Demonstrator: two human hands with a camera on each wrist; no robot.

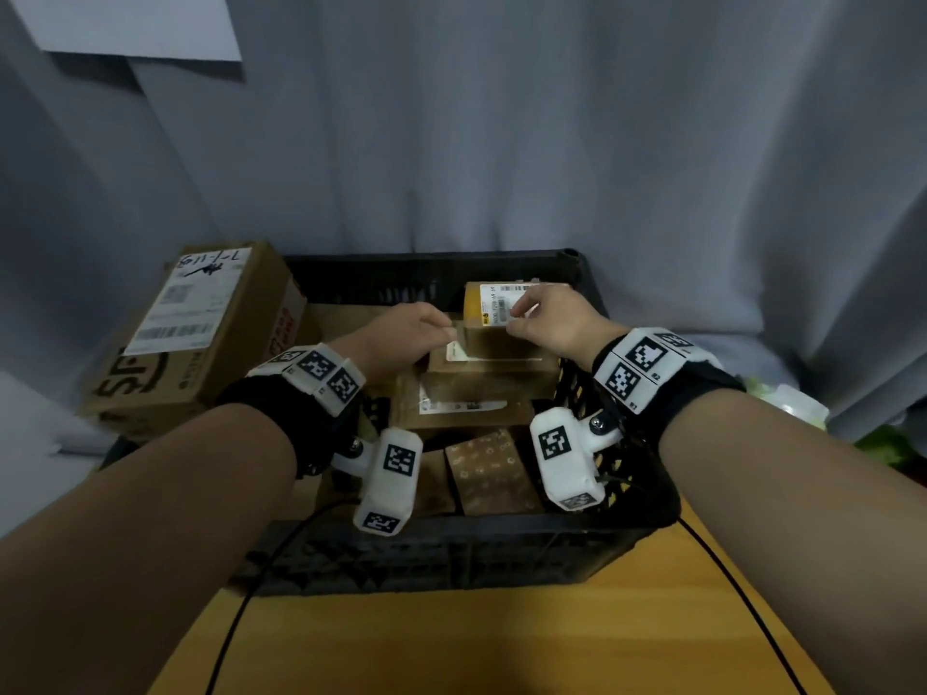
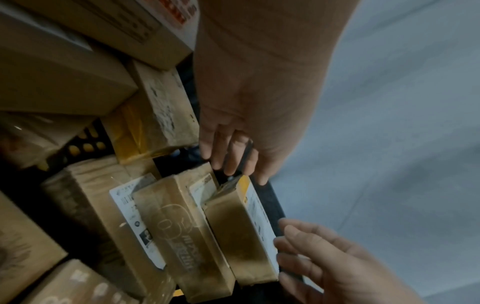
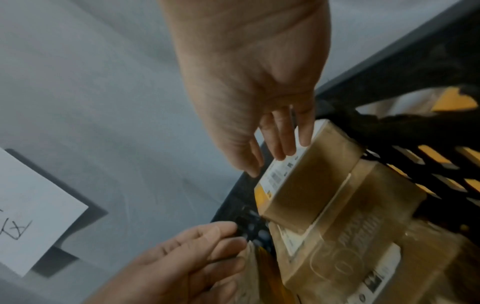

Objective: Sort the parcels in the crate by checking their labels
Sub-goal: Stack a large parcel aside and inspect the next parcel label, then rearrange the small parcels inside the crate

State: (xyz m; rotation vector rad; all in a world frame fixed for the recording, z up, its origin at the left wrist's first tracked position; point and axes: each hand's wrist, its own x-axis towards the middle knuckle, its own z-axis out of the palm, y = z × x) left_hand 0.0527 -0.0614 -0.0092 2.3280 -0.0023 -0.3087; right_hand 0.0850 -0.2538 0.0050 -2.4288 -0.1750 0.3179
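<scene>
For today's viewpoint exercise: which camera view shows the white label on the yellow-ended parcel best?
The head view: the label faces the camera, its barcode visible. The left wrist view shows it edge-on; the right wrist view shows it blurred, partly under the right hand.

The crate (image 1: 441, 549) sits on the desk (image 1: 501, 644), parcels packed inside; one small parcel (image 1: 494, 303) stands at its far right corner, a big box (image 1: 200, 338) leaning over its left edge

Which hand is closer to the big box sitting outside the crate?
The left hand. It reaches over the crate on the side nearer the big box, without touching it. The right hand is further off, at a yellow-edged parcel.
</scene>
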